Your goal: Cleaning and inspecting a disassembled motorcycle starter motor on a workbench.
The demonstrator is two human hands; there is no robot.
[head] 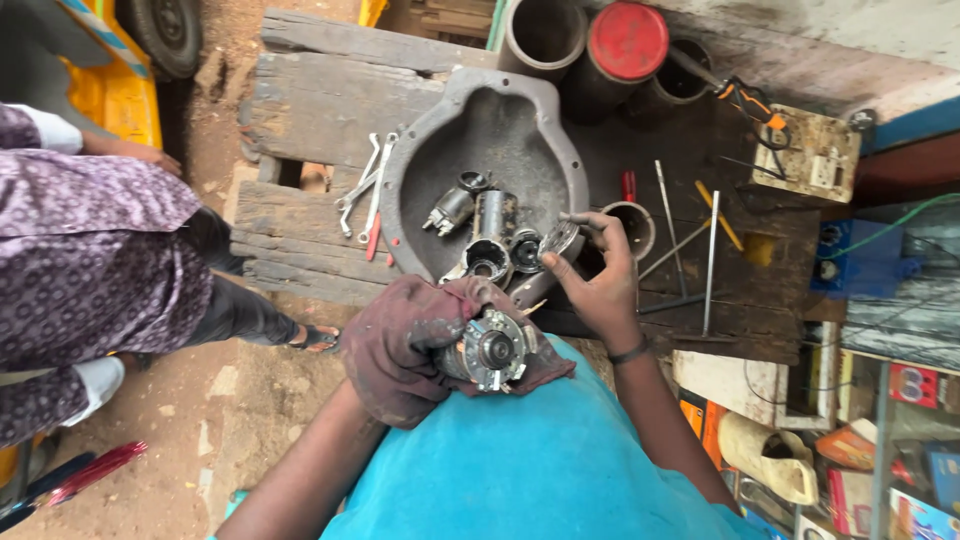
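Person in a blue top stands over a rough wooden bench [320,110], pic taken from their head cam looking down. Left hand [400,345] is wrapped in a dirty reddish rag [425,320], fingers curled shut round a round metal motor part [490,350], pressed vs. their stomach, open end w/ hub facing up. Right hand [600,275] reaches fwd over the near edge of a big grey metal housing [490,120] that lies like a bowl on the bench; thumb & fingertips pinch a small round metal disc [562,238], held just above the housing rim. Inside the housing: a cylindrical metal body [494,212], a small starter-type piece [450,208], a ring-shaped part [487,260] and a few more bits, all close together. Left of the housing lie some spanners [362,185], touching each other. Right of the hand: a small tin cup [635,225], then long thin rods [710,260] and a yellow-handled tool [720,215]. At the back, an open pipe [543,35] beside a can w/ red lid [627,40]. Another person in a purple patterned shirt [80,250] stands at left, well apart from the bench work
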